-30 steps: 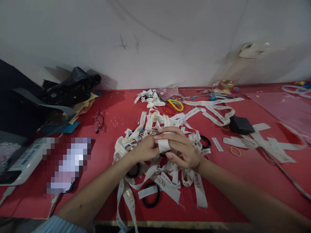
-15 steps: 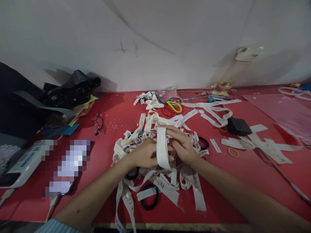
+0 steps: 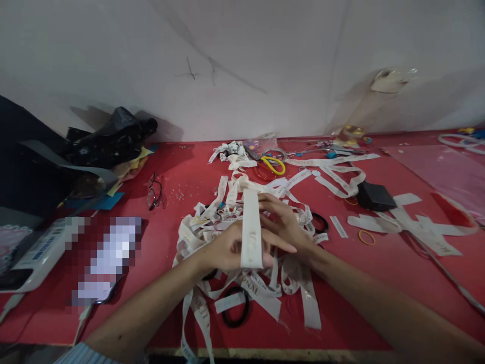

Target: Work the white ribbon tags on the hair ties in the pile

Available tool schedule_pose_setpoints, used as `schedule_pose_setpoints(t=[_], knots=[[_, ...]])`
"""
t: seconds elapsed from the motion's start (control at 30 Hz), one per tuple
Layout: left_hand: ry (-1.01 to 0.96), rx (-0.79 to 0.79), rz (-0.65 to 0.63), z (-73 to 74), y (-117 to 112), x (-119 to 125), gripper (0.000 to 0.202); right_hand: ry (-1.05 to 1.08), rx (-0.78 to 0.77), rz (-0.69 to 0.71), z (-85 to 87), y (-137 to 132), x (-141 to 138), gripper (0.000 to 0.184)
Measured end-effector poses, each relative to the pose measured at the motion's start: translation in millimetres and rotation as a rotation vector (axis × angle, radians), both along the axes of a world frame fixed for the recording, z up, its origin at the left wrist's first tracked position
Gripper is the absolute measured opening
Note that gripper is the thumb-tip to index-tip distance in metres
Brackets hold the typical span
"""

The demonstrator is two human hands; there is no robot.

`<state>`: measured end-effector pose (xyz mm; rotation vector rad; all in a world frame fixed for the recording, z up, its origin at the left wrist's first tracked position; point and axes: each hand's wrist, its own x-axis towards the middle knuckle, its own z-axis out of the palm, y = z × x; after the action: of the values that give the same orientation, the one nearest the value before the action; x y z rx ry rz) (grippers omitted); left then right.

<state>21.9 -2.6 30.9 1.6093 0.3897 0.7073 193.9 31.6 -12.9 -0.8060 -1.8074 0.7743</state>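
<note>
A wide white ribbon (image 3: pixel 251 230) with faint gold print stands up in front of my fingers, over a tangled heap of printed ribbons (image 3: pixel 189 232). My left hand (image 3: pixel 227 245) holds it low down, with a finger stretched out past its right side toward my right wrist. My right hand (image 3: pixel 284 220) is curled at the ribbon's upper right edge, its fingertips partly hidden behind the strip. Below my hands, a black ring-shaped band (image 3: pixel 235 323) lies by a short white ribbon piece (image 3: pixel 230 302).
Yellow-handled scissors (image 3: pixel 273 166) lie behind the heap. On the red table (image 3: pixel 182 328) are a phone (image 3: pixel 113 258) and eyeglasses (image 3: pixel 153 192) at left, and a black box (image 3: pixel 376 196), a yellow rubber band (image 3: pixel 367 237) and more ribbon strips at right. A wall closes the back.
The ribbon has straightened and turned its printed side to me. My left finger has stretched out to the right, and my right hand's fingers have loosened and shifted slightly.
</note>
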Motion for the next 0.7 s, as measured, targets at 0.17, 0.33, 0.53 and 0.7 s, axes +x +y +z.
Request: schedule_pose_setpoints(t=[0.17,0.33,0.53,0.7], knots=[[-0.212,-0.106,0.154,-5.3,6.1,-0.7,0.049,-0.084,0.003,-0.034,0.8,-1.3,-1.3,0.016],[-0.454,-0.216,0.244,-10.0,16.6,3.0,0.045,-0.126,0.169,-0.1,8.5,-7.5,-4.1,0.017],[-0.44,-0.259,0.396,-18.2,22.7,0.9,0.047,-0.219,0.289,0.041,9.9,-12.3,-6.6,0.029],[-0.248,-0.199,0.4,-25.2,20.2,0.3,0.057,-0.202,0.445,0.077,6.0,-14.1,-6.2,0.025]])
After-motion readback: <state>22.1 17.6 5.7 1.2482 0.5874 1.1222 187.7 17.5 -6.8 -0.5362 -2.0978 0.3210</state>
